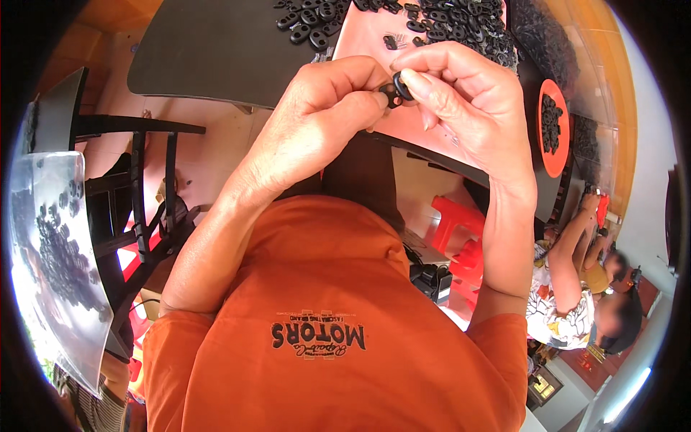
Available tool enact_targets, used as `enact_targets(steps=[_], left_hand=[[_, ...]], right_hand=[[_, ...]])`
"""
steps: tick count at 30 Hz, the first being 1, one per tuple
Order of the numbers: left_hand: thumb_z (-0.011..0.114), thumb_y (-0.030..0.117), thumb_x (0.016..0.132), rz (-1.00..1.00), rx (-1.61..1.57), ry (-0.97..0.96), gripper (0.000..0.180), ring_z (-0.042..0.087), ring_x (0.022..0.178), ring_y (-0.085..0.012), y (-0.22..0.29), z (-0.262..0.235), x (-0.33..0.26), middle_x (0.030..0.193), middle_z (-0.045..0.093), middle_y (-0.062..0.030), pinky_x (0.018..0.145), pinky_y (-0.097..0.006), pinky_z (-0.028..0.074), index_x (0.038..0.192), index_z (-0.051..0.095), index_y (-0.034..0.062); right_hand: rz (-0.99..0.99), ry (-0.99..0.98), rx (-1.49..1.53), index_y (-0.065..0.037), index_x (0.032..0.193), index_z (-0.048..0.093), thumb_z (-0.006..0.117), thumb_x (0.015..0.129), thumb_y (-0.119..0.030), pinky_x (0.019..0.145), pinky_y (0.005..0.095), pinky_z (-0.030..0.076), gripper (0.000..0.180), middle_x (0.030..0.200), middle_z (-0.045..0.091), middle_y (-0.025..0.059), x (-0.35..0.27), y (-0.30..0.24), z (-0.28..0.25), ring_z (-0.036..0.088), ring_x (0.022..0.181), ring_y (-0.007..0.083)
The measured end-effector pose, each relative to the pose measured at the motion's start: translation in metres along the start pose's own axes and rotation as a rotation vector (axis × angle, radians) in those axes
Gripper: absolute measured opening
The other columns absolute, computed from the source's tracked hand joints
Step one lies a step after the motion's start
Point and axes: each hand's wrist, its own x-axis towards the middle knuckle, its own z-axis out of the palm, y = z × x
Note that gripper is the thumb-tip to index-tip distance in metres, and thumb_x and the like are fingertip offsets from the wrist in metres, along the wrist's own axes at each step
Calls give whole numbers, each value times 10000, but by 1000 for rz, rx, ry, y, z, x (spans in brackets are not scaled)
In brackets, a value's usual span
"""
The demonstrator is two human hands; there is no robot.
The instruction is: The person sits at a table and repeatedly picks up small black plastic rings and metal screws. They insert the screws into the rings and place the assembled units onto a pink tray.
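Above the near edge of the pink tray [360, 45], both my hands meet, fingertips nearly touching. My left hand [327, 108] pinches a small black plastic cord-lock piece [392, 93] with a hole showing in it. Between the thumb and index finger of my right hand [464, 101] is a rounded black cord-lock piece [402, 86], touching or nearly touching the first. How the two join is hidden by my fingers. Beyond them, a heap of similar black pieces [461, 21] covers the tray's far part, with small pale, spring-like bits among them.
More black two-holed pieces [309, 18] lie on the dark table [209, 50]. An orange-red plate [560, 155] with black parts stands at right. A clear bag [61, 252] of black parts is at left, near a dark chair frame [140, 194]. Other people [576, 288] sit at right.
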Motion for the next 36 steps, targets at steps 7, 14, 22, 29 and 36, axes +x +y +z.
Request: enact_targets(steps=[7,14,22,29,36], left_hand=[[511,60,877,-29,-56,29,137,397,637,-35,6,3,0,669,461,37,559,-220,346,753,526,2],[540,117,896,-56,-71,5,157,392,610,-30,4,-1,0,670,479,35,542,-209,319,781,549,10],[553,112,888,-35,-84,-7,154,409,604,-35,4,-2,0,667,501,25,541,-212,330,773,562,10],[551,106,895,-52,-199,95,129,375,525,-9,1,1,-2,681,559,9,468,-169,267,805,601,27],[570,112,866,-73,-312,163,151,411,533,-17,4,4,4,600,510,35,479,-197,311,755,623,25]], right_hand=[[-25,56,-104,6,913,626,591,906,-59,519,193,409,74,731,557,-9,0,-5,4,498,588,38],[-111,20,-179,-6,936,600,579,906,-31,528,198,410,44,760,552,-5,2,-3,5,478,600,35],[-112,-97,-49,5,1115,559,572,923,-79,507,163,347,210,804,577,-3,11,-3,0,422,575,12],[-47,-14,-27,-3,1151,552,598,912,-86,510,163,356,257,780,569,-9,9,-6,7,442,596,16],[-347,83,-528,-10,1012,575,768,746,-92,576,217,484,339,824,592,48,5,6,-2,591,647,97]])
